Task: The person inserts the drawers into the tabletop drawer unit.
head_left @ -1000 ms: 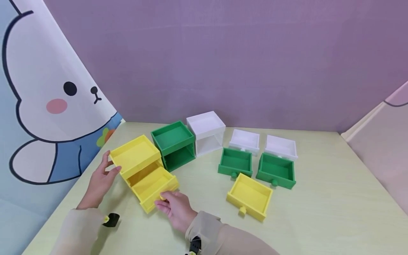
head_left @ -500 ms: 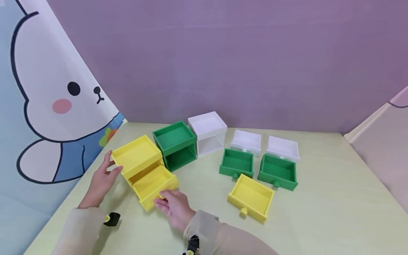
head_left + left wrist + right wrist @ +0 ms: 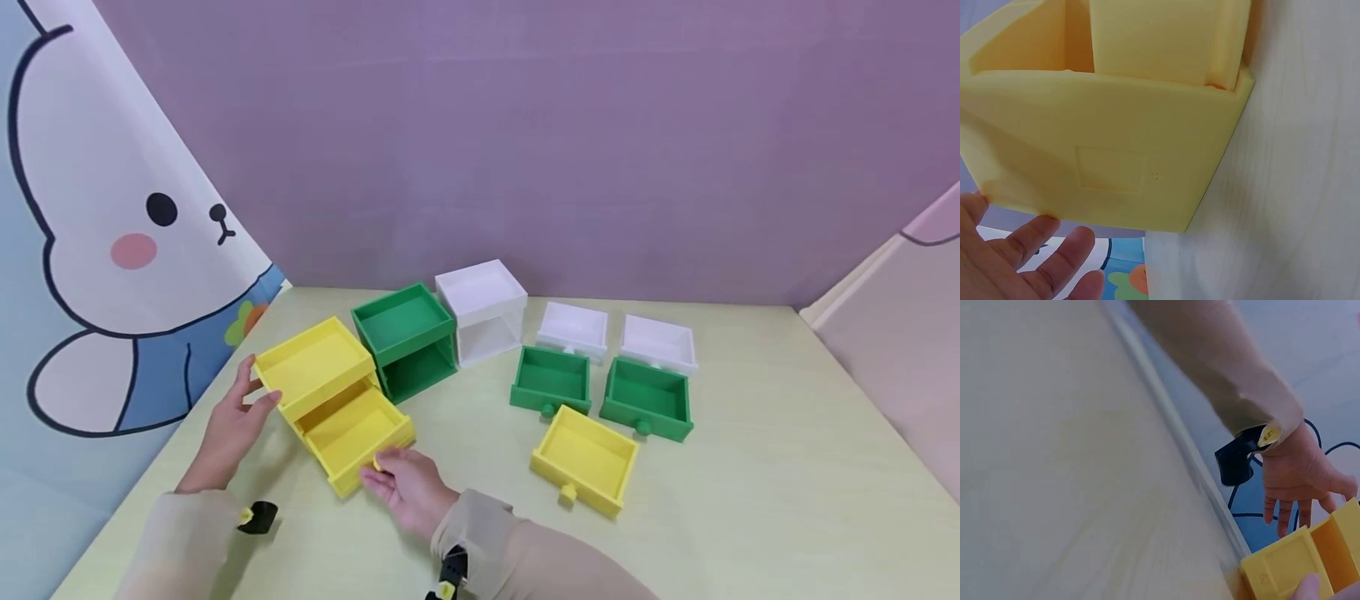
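Observation:
A yellow drawer cabinet (image 3: 315,367) with a tray-like top stands at the left of the table. Its yellow drawer (image 3: 356,433) sticks partway out of the front, below an open gap. My left hand (image 3: 228,429) holds the cabinet's left side, thumb at the front corner and fingers toward the back. In the left wrist view, the left fingertips touch the edge of the cabinet's side wall (image 3: 1110,150). My right hand (image 3: 416,492) pinches the drawer's knob between thumb and fingers, mostly hiding the knob.
Beside the yellow cabinet stand a green cabinet (image 3: 405,321) and a white cabinet (image 3: 480,292), both with open fronts. Rightward lie a loose yellow drawer (image 3: 588,458), two green drawers (image 3: 552,377) and two white drawers (image 3: 573,325). A purple cloth (image 3: 525,150) hangs behind the table.

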`<state>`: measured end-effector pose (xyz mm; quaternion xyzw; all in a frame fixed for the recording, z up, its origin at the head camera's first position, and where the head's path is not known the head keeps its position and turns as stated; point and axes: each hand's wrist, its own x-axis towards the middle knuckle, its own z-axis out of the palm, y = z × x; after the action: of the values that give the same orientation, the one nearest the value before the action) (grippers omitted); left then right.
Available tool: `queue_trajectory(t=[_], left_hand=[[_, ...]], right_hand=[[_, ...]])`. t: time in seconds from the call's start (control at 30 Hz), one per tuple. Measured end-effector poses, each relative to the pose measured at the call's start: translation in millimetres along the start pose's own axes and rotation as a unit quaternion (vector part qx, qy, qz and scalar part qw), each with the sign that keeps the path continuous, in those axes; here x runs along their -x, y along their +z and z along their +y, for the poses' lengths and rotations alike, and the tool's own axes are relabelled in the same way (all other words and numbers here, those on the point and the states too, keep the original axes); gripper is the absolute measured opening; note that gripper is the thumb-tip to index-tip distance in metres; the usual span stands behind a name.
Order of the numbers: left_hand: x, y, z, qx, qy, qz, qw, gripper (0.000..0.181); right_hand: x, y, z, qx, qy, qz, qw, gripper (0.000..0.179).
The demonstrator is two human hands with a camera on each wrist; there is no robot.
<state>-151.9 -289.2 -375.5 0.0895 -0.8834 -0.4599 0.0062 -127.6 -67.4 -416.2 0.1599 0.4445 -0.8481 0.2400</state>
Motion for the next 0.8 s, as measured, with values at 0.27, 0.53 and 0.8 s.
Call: queue_trajectory(t=[0.27, 0.53, 0.8], left_hand=[[-2.4, -2.7, -3.5, 0.007, 0.001, 0.001, 1.0, 0.075], [-3.5, -1.2, -2.2, 0.015, -0.003, 0.002, 0.9999, 0.077], [-1.6, -1.1, -0.8, 0.004, -0.009, 0.004, 0.9999, 0.076]], right_hand=[[-2.2, 2, 1, -0.014, 0.01, 0.009, 0.9998, 0.008], [-1.1, 4, 8, -0.023, -0.025, 0.019, 0.9992, 0.015], [-4.8, 5, 9, 0.0, -0.023, 0.008, 0.9997, 0.017]])
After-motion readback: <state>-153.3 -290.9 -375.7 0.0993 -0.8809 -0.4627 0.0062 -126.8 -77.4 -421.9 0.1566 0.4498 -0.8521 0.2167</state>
